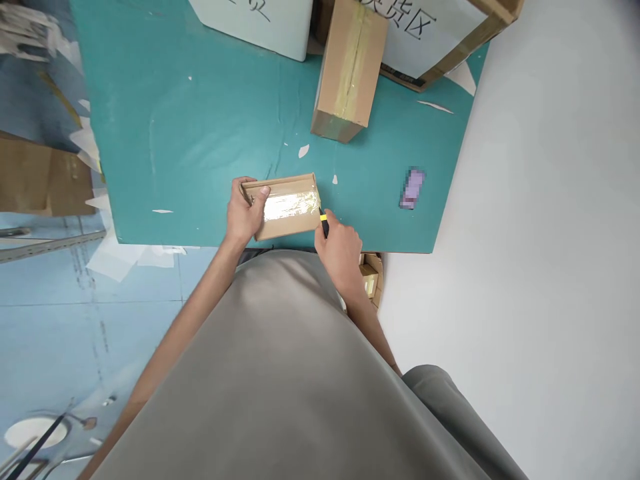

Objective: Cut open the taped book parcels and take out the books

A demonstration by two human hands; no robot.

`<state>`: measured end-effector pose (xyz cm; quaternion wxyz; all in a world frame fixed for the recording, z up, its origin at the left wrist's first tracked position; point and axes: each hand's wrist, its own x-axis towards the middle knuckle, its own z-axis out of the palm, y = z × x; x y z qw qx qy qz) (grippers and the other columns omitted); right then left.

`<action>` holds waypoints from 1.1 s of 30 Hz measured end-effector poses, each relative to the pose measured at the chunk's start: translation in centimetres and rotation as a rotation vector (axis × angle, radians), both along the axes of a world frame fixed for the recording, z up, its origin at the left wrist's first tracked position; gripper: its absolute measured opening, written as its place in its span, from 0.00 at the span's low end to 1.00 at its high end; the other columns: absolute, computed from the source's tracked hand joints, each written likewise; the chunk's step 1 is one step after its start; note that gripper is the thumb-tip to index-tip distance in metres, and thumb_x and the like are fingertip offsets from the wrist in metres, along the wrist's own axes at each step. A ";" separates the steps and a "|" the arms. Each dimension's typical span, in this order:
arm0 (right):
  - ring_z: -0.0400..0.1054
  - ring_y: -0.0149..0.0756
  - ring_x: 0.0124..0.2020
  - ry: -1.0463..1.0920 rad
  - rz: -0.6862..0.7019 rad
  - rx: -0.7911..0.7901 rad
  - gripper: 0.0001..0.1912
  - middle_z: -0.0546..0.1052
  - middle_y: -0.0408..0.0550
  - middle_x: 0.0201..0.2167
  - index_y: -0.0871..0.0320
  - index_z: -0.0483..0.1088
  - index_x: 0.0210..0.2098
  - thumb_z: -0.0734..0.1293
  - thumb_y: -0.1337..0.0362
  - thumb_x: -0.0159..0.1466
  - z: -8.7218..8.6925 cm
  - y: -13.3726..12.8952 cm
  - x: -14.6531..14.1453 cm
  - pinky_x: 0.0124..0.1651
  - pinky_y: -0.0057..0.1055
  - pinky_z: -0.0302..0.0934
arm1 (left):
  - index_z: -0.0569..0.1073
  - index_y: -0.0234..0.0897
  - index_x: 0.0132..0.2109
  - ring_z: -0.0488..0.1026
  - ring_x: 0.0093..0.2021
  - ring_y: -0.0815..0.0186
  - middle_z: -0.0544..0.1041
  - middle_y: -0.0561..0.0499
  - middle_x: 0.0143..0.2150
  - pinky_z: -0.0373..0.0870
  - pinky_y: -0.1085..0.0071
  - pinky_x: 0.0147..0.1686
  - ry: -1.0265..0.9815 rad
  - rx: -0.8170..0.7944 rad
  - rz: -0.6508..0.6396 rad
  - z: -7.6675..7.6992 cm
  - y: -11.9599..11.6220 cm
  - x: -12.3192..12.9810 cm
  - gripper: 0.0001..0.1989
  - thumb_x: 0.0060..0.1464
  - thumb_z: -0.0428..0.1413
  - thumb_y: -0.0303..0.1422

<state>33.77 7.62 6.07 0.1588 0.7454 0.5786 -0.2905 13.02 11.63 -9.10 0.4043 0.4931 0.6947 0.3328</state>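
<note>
The small carton (293, 231), a strip of shiny tape (291, 205) along its upper face, is at the near edge of the green table (200, 127); the left hand (246, 215) grips the carton's left end, thumb pressed on top and fingers curled round the far side; the right hand (341, 248), at the carton's right end, has its fingers closed round a black-and-yellow tool (325, 224), whose tip seems to meet the carton's edge, though it is too small to be sure; beyond the carton, rightward, sits a larger taped box (353, 70); a blurred purple item (413, 189) lies well to the carton's right.
</note>
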 end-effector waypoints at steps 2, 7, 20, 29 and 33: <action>0.81 0.50 0.50 0.002 -0.007 0.009 0.28 0.86 0.58 0.49 0.58 0.63 0.75 0.55 0.58 0.80 -0.2 0.5 -0.1 0.52 0.40 0.71 | 0.69 0.42 0.55 0.77 0.51 0.53 0.77 0.44 0.49 0.74 0.55 0.59 0.001 -0.014 0.006 0.2 0.0 0.1 0.33 0.60 0.57 0.66; 0.81 0.51 0.49 -0.013 -0.046 0.006 0.24 0.85 0.61 0.47 0.60 0.68 0.70 0.57 0.61 0.79 -1.3 2.0 -0.9 0.50 0.40 0.71 | 0.68 0.42 0.54 0.77 0.50 0.54 0.77 0.44 0.47 0.75 0.56 0.57 -0.002 -0.028 0.026 0.5 -0.1 0.4 0.33 0.60 0.57 0.66; 0.80 0.50 0.50 0.047 -0.186 0.036 0.23 0.85 0.58 0.49 0.56 0.73 0.67 0.56 0.57 0.80 -3.3 -0.2 1.8 0.51 0.37 0.67 | 0.68 0.42 0.53 0.76 0.51 0.54 0.77 0.44 0.49 0.73 0.56 0.59 -0.044 -0.004 0.089 0.1 -0.2 0.8 0.32 0.60 0.59 0.64; 0.81 0.52 0.46 0.036 -0.127 0.061 0.28 0.87 0.57 0.44 0.57 0.67 0.74 0.55 0.55 0.80 -2.4 -3.3 2.5 0.51 0.39 0.67 | 0.70 0.41 0.54 0.77 0.51 0.54 0.78 0.44 0.49 0.74 0.54 0.60 -0.057 0.023 0.081 0.5 -0.4 0.8 0.29 0.62 0.61 0.59; 0.81 0.51 0.47 0.050 -0.085 0.074 0.29 0.87 0.56 0.45 0.56 0.67 0.74 0.55 0.54 0.80 -1.9 -1.9 1.3 0.51 0.39 0.68 | 0.70 0.40 0.54 0.77 0.49 0.55 0.79 0.44 0.49 0.74 0.54 0.59 -0.045 0.039 0.063 0.5 -0.5 0.8 0.27 0.63 0.61 0.57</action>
